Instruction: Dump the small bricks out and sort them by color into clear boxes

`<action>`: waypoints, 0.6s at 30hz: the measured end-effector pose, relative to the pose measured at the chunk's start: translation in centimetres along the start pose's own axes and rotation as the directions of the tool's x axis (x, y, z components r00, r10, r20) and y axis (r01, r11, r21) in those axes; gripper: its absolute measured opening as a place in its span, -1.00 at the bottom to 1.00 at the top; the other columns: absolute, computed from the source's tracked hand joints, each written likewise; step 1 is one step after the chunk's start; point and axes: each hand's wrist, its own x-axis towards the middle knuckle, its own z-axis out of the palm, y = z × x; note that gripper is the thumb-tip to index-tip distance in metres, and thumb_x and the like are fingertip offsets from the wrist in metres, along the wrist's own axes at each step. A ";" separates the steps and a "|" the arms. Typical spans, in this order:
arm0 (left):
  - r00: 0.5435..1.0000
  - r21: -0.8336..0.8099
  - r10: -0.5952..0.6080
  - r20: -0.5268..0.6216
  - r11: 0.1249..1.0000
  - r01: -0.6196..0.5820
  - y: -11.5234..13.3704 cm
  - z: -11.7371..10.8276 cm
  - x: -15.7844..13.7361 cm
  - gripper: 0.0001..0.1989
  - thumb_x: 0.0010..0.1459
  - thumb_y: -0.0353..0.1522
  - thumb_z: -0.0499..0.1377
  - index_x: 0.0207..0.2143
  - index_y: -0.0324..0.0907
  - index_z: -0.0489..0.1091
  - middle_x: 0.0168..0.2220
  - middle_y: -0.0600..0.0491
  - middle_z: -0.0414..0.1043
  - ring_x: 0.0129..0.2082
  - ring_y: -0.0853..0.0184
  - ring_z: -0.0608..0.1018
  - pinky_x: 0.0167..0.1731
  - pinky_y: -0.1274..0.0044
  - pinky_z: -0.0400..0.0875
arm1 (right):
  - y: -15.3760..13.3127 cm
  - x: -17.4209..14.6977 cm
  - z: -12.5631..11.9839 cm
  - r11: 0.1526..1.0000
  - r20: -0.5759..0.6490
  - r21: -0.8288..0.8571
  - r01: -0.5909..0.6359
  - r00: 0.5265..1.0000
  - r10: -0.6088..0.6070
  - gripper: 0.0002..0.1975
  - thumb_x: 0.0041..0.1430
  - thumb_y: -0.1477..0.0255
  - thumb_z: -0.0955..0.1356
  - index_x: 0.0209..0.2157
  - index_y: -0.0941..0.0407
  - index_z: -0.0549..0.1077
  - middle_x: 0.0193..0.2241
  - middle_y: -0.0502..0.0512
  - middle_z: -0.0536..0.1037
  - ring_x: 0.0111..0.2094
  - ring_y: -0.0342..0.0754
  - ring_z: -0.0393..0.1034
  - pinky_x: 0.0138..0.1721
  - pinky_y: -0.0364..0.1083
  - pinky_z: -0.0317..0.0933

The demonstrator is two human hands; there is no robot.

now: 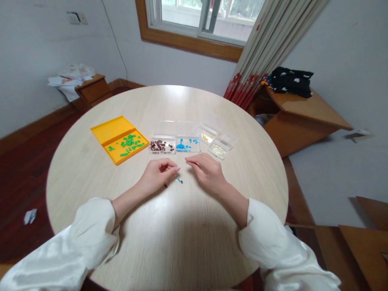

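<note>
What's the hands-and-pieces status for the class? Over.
Left hand, right hand pinched; anything held too small to tell. Loose pieces near left hand. Open boxes beyond, not blocking.

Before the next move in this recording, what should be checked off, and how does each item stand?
1. Both hands in view: ok; left hand and right hand are above the table.
2. Yellow box open: ok; green pieces lie inside.
3. Brown pieces and blue pieces uncovered: ok; their clear boxes stand open.
4. All pieces boxed: not ok; a few loose pieces lie near the hands.
5. Right fingertips holding a piece: cannot tell; too small.
</note>
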 end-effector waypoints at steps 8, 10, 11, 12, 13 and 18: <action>0.928 0.424 0.281 0.245 0.830 -0.362 -1.0 -0.1 -0.3 -0.84 0.09 -0.39 0.16 -0.27 -0.19 0.51 -0.29 -0.04 0.42 -0.26 0.31 0.45 -0.21 0.43 0.36 | 5.3 0.4 -4.8 0.911 -0.366 -0.164 -0.377 0.882 0.299 -0.91 0.08 0.39 0.38 -0.43 0.08 0.53 -0.43 0.04 0.60 -0.38 -0.03 0.46 -0.28 -0.02 0.28; 0.918 0.469 0.276 0.283 0.795 -0.384 -1.2 -0.2 -0.3 -0.83 0.10 -0.39 0.16 -0.25 -0.18 0.51 -0.27 -0.04 0.40 -0.23 0.29 0.44 -0.18 0.40 0.36 | 6.3 0.4 -5.7 0.873 -0.418 -0.192 -0.449 0.842 0.342 -0.89 0.06 0.38 0.38 -0.47 0.10 0.51 -0.48 0.03 0.58 -0.41 -0.04 0.43 -0.29 -0.03 0.25; 0.915 0.482 0.275 0.295 0.784 -0.391 -1.3 -0.2 -0.3 -0.83 0.11 -0.39 0.15 -0.25 -0.18 0.51 -0.27 -0.04 0.39 -0.22 0.28 0.44 -0.17 0.39 0.36 | 6.7 0.3 -6.0 0.859 -0.429 -0.202 -0.471 0.831 0.355 -0.88 0.05 0.37 0.38 -0.49 0.11 0.50 -0.49 0.02 0.56 -0.42 -0.05 0.42 -0.29 -0.03 0.24; 0.913 0.490 0.273 0.302 0.777 -0.394 -1.3 -0.2 -0.3 -0.83 0.12 -0.40 0.15 -0.26 -0.18 0.51 -0.27 -0.04 0.39 -0.22 0.28 0.44 -0.17 0.39 0.36 | 6.9 0.3 -6.3 0.848 -0.435 -0.211 -0.485 0.824 0.363 -0.87 0.05 0.37 0.38 -0.50 0.11 0.49 -0.50 0.01 0.55 -0.42 -0.05 0.41 -0.29 -0.03 0.23; 0.912 0.495 0.271 0.307 0.773 -0.396 -1.4 -0.2 -0.3 -0.83 0.12 -0.40 0.14 -0.26 -0.18 0.51 -0.28 -0.04 0.39 -0.22 0.28 0.43 -0.17 0.39 0.36 | 7.1 0.3 -6.4 0.841 -0.436 -0.218 -0.495 0.820 0.370 -0.87 0.04 0.37 0.38 -0.51 0.12 0.49 -0.51 0.01 0.54 -0.42 -0.06 0.40 -0.28 -0.03 0.22; 0.913 0.504 0.262 0.311 0.769 -0.393 -1.3 -0.2 -0.3 -0.82 0.16 -0.38 0.11 -0.30 -0.19 0.51 -0.30 -0.03 0.38 -0.25 0.29 0.43 -0.20 0.41 0.35 | 7.3 0.3 -6.8 0.828 -0.442 -0.228 -0.512 0.812 0.381 -0.88 0.03 0.37 0.39 -0.51 0.12 0.48 -0.53 -0.01 0.50 -0.42 -0.06 0.37 -0.25 -0.02 0.19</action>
